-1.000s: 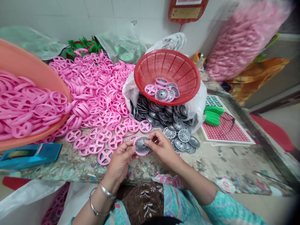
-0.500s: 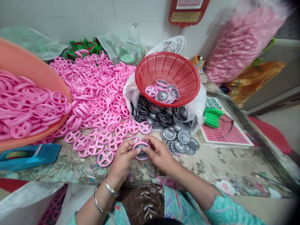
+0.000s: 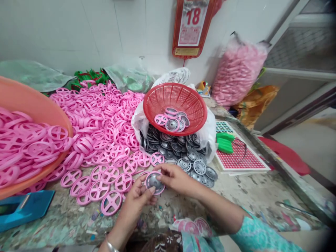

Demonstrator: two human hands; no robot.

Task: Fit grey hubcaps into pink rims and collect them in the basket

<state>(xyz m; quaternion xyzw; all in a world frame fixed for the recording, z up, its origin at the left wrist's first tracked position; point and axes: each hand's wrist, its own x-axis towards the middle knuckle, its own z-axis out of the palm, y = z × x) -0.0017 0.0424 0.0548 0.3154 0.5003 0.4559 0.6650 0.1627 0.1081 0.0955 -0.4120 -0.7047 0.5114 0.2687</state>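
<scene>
Between my two hands is a pink toy wheel with a grey hubcap [image 3: 154, 182] set in it, its grey face turned up. My left hand [image 3: 138, 201] pinches the wheel's lower left edge, thumb on top and fingers underneath. From the right, my right hand [image 3: 174, 177] grips the upper right side with its thumb and fingers. Loose pink spoked wheels [image 3: 111, 203] lie on the table just left of my hands. Grey hubcaps [image 3: 199, 167] spill out of a white plastic bag [image 3: 210, 140] beyond my right hand.
A red basket [image 3: 175, 94] holding several capped wheels rests on the bag. An orange basin [image 3: 31, 96] full of pink wheels stands left, beside a blue tape dispenser [image 3: 31, 210]. Sticker sheets [image 3: 241, 157] with a green piece [image 3: 225, 142] lie right. A large wheel heap [image 3: 97, 115] fills the back left.
My head view has tilted upward, showing more wall and calendar. The wheel in my hands has turned so its grey face shows more fully, and my left fingers have shifted lower on it.
</scene>
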